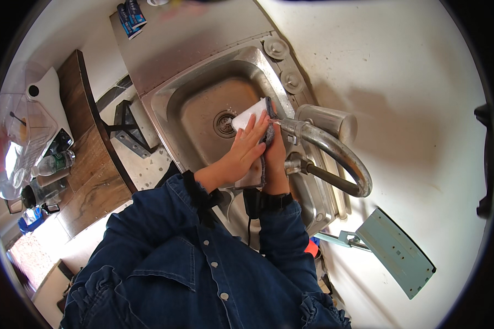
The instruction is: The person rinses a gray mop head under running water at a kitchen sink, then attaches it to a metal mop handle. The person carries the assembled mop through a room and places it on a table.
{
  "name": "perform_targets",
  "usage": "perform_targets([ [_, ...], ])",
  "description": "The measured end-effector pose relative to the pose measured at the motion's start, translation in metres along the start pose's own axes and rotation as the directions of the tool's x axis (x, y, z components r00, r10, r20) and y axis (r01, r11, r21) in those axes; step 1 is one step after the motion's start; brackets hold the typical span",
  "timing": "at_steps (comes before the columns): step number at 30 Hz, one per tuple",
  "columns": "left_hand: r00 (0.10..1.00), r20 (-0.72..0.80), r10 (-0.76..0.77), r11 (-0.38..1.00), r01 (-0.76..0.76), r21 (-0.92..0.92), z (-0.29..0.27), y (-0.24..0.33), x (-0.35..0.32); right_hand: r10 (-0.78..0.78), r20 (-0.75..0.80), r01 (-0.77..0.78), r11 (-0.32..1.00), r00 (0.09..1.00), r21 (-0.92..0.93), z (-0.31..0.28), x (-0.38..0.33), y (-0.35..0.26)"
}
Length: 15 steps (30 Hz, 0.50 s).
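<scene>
A white cloth [246, 117] with a fuzzy grey edge hangs, partly folded, between my two hands over the steel sink [189, 90]. My left hand [239, 156] lies on its white face with fingers stretched out flat. Behind the grey edge, my right hand [277, 159] supports the cloth from the other side; most of its fingers are hidden. The tip of the curved metal tap [313, 134] is close to the cloth and the right fingers. Below the cloth's corner is the drain [224, 124], with whitish bits in it.
Beside the tap stands a metal cylinder [335, 123]. Two round steel caps [276, 48] sit along the sink's rim. To the left, a wooden counter [96, 175] carries a clear bottle [54, 163] and a white appliance [49, 107]. A pale green panel [395, 252] juts out at right.
</scene>
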<state>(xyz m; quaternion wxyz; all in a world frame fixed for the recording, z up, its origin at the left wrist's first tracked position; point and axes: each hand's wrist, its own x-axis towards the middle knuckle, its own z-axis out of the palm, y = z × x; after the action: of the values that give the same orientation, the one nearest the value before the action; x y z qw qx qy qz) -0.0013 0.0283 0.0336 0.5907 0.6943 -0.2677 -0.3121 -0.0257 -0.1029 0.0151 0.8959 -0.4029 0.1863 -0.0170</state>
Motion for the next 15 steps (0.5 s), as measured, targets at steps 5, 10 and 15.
perform_targets([
  [5, 0.997, -0.067, -0.033, 0.999, 0.032, -0.013, -0.014, 0.001, 0.018, 0.106, 0.038, -0.112, 0.956, 0.994, 0.271, 0.02, -0.027, 0.005],
  [10, 0.998, -0.059, -0.016, 0.998, 0.019, 0.06, -0.015, 0.002, 0.011, 0.004, 0.125, -0.03, 0.978, 0.992, 0.208, 0.022, -0.03, -0.003],
  [15, 1.0, 0.024, 0.005, 0.969, -0.011, 0.248, -0.009, 0.001, 0.001, 0.133, -0.077, -0.123, 0.985, 0.988, 0.121, 0.014, -0.02, -0.01],
])
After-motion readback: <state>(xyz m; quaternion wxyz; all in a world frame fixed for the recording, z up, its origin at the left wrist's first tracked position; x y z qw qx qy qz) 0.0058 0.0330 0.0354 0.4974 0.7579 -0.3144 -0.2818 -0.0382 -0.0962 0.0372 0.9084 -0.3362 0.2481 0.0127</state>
